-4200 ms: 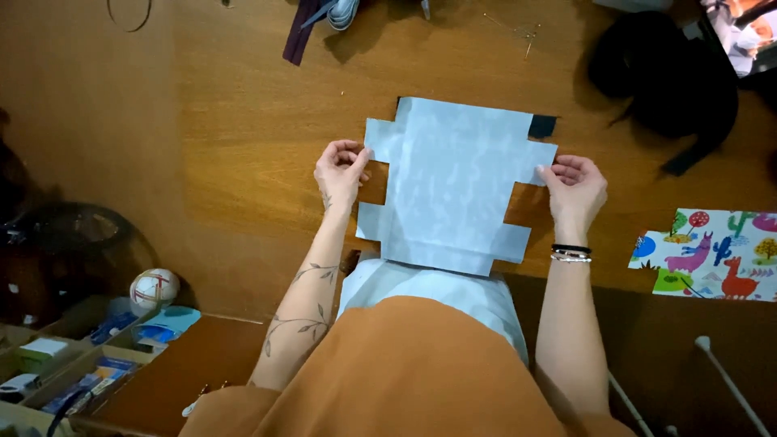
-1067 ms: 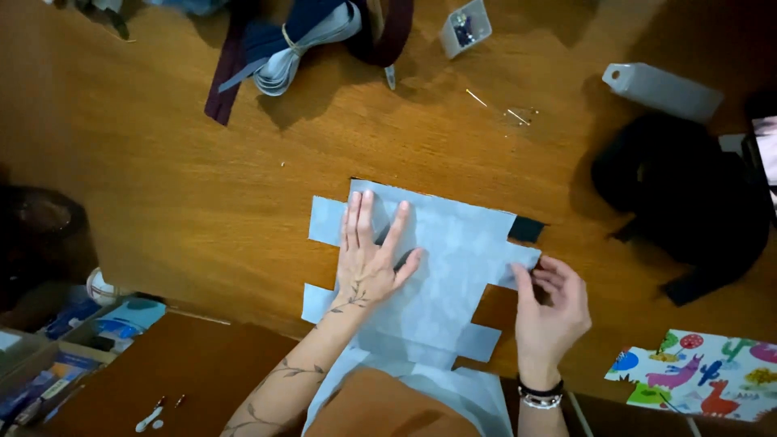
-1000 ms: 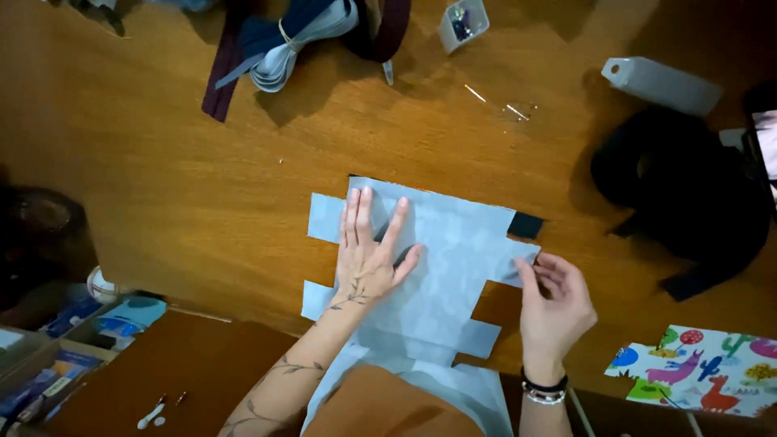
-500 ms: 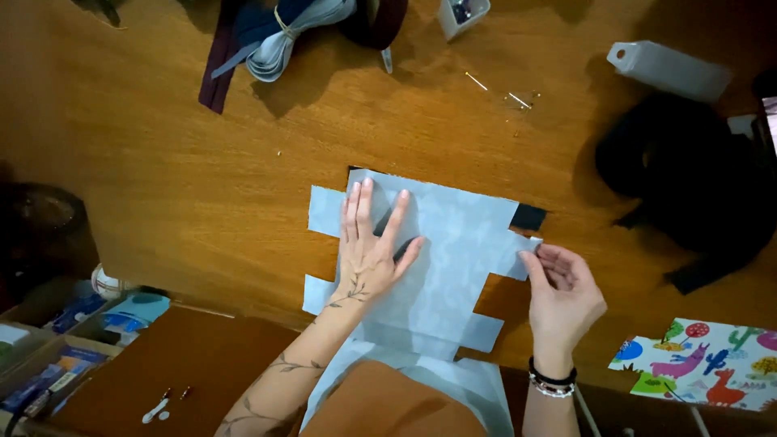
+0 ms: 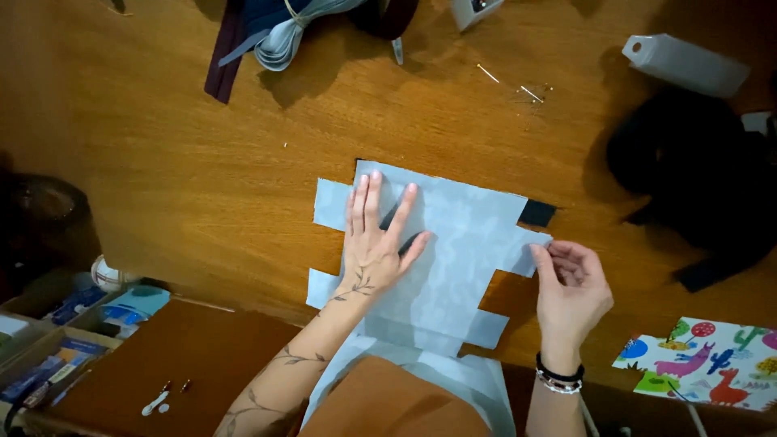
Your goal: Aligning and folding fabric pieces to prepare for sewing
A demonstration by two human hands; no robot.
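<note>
A pale blue-grey notched sheet (image 5: 465, 243) lies flat on the wooden table (image 5: 162, 162), its lower end hanging over the near edge. My left hand (image 5: 374, 243) presses flat on the sheet's left half, fingers spread. My right hand (image 5: 568, 285) pinches the sheet's right tab between thumb and fingers. A black piece (image 5: 537, 213) peeks out from under the sheet's upper right notch.
Black fabric (image 5: 696, 186) lies at the right. A white bottle (image 5: 684, 63) lies at the upper right. Pins (image 5: 510, 83) and grey-blue zippers (image 5: 283, 32) lie at the far side. A colourful animal-print fabric (image 5: 712, 364) sits lower right. Boxes of small items (image 5: 57, 332) stand lower left.
The sheet went from held up in both hands to lying flat on the table. My left hand now presses it down and my right hand has shifted to its right tab.
</note>
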